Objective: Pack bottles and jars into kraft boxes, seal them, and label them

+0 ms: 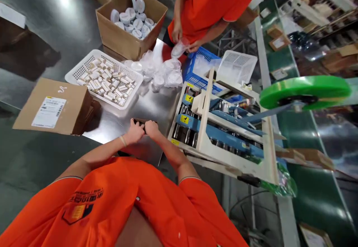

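Close to the table's front edge, my left hand [135, 132] and my right hand [152, 128] grip a small brown cardboard box [142, 121] from its two sides. My fingers are closed over its top, and its inside looks dark. Most of the box is hidden by my hands. Just beyond is a white perforated basket [75, 76] of small white-and-gold cylindrical pieces [104, 83]. Left of my hands lie flat cardboard boxes [69, 94], the top one bearing a white label.
A carton [120, 40] of round white items stands behind the basket, beside clear plastic-wrapped pieces [159, 70]. To the right is a carton-sealing machine [220, 124] with a green tape roll [304, 90], then a conveyor [304, 127]. A co-worker [215, 8] handles a plastic-wrapped item opposite.
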